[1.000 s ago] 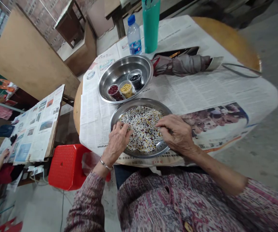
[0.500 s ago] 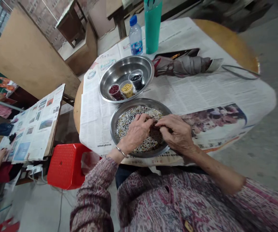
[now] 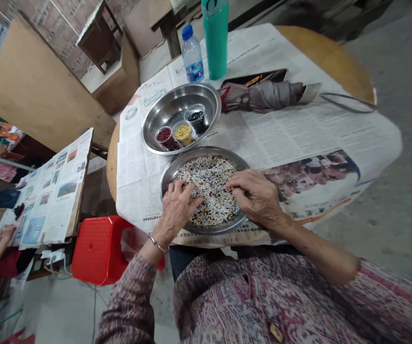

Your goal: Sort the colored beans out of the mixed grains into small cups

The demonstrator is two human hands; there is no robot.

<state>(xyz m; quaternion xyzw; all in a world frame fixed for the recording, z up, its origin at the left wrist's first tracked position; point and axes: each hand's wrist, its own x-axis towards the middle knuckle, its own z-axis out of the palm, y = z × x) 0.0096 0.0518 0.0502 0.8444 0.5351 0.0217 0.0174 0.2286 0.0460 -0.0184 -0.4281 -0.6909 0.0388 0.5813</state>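
A shallow steel pan (image 3: pixel 163 177) close to me holds mixed grains and beans (image 3: pixel 209 184), mostly white with black, yellow and dark red bits. My left hand (image 3: pixel 177 208) rests over the pan's left side, fingers apart and touching the grains. Over the right side, my right hand (image 3: pixel 258 196) has its fingers curled and the thumb against them; what they hold, if anything, is hidden. Behind it, a deeper steel basin (image 3: pixel 163 107) contains a cup of red beans (image 3: pixel 165 137), a cup of yellow beans (image 3: pixel 183 135) and a cup of black beans (image 3: pixel 196 120).
Newspaper (image 3: pixel 249 129) covers the round table. A water bottle (image 3: pixel 192 57), a green bottle (image 3: pixel 216 43) and a folded umbrella (image 3: pixel 266 95) lie or stand at the back. A red stool (image 3: pixel 98 248) is at left, near another newspaper-covered table (image 3: pixel 57 186) where a person sits.
My left hand has moved left, away from my right hand, and its fingers have spread. More grains show between the hands. My right hand stays over the pan's right side, fingers curled.
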